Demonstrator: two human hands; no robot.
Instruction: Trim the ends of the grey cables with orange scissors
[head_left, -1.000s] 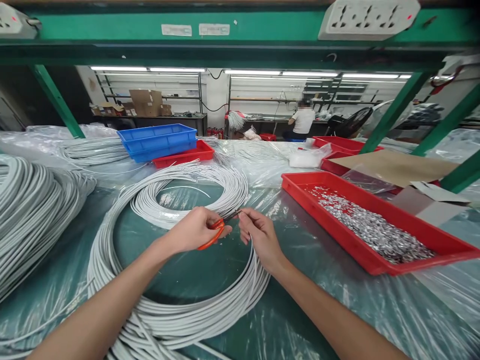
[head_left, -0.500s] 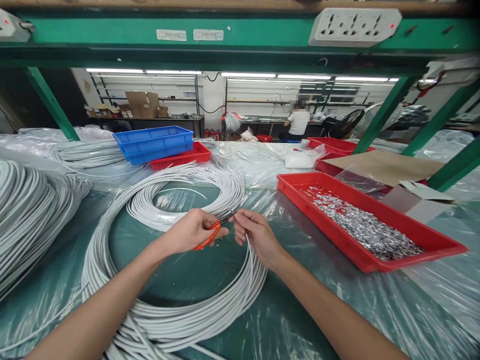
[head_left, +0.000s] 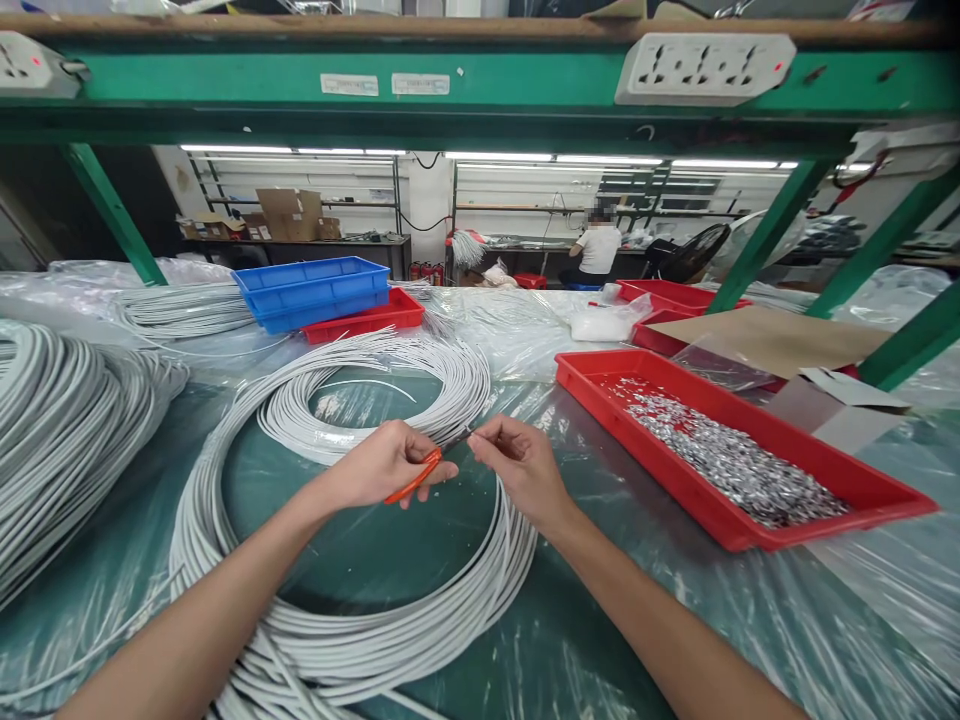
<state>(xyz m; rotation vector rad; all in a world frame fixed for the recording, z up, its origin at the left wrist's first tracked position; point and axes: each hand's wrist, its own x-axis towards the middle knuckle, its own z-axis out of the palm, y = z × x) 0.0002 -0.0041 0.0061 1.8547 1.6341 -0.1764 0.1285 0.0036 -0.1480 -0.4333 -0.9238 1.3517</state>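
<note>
In the head view my left hand (head_left: 390,465) is closed around the orange handle of a pair of scissors (head_left: 416,478), whose dark blades point right. The blade tips reach the fingertips of my right hand (head_left: 521,465), which is pinched. Whatever it pinches there is too small to make out. A white cable (head_left: 498,520) from the large coil runs up behind the right hand, where its end is hidden. Both hands hover over the large coil of white cable (head_left: 360,650). A smaller coil (head_left: 300,430) lies just beyond them.
A red tray (head_left: 645,460) of small shiny metal pieces stands at the right. At the left sits a thick cable bundle (head_left: 67,440). Blue trays (head_left: 311,290) rest over a red tray (head_left: 367,320) behind. A green frame beam (head_left: 525,80) crosses above; a person (head_left: 598,245) sits far back.
The view has tilted up slightly. My right hand's fingers have shifted a little at the blade tips and now pinch there; the left hand keeps the scissors in almost the same place.
</note>
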